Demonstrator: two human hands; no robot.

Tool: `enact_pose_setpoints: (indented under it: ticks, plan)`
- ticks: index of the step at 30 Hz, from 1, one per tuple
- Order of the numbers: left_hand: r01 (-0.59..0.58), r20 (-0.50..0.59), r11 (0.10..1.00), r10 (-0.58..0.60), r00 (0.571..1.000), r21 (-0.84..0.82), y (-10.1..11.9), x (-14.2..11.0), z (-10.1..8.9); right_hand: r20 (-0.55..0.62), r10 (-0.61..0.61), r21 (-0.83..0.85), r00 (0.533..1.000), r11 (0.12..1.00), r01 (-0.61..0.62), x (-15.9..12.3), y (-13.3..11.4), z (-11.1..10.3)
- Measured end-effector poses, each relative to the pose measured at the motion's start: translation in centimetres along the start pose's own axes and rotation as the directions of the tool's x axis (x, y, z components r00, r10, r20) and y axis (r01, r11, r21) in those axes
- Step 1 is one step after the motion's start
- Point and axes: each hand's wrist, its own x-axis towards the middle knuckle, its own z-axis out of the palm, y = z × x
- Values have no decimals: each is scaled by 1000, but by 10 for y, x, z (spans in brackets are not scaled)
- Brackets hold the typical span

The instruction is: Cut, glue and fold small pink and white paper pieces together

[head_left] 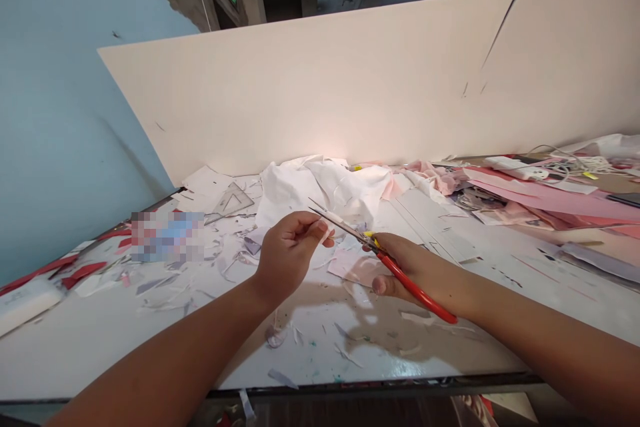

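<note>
My left hand (293, 247) is closed in a pinch on a small white scrap (327, 233), which may be paper or cloth. In my right hand (417, 267) is a pair of scissors (415, 290) with red handles. Its long thin blades point up and to the left, close beside the fingertips of my left hand, and look slightly apart. Whether they touch the scrap, I cannot tell. Behind both hands lies a crumpled heap of white cloth (320, 183). Loose scraps and thin strips cover the table (350, 360) around and below them.
A clear triangle ruler (233, 201) lies at the back left. Pink sheets (545, 193) and a white power strip with a cord (517, 167) are piled on the right. A tall white panel (310, 93) closes off the table's back, with a blue wall (75, 113) at left.
</note>
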Motion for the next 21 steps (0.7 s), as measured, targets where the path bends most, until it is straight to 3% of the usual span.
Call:
enact_pose_setpoints:
  ticks: [8,21]
  plan:
    - [-22,6,1000,23,1000,-11,-2,-1,0,57,4,-1,998,1000,-4,2,-3,-1]
    - [-9,29,995,12,999,-97,-3,-1,0,35,19,-29,999,999,-18,5,6,3]
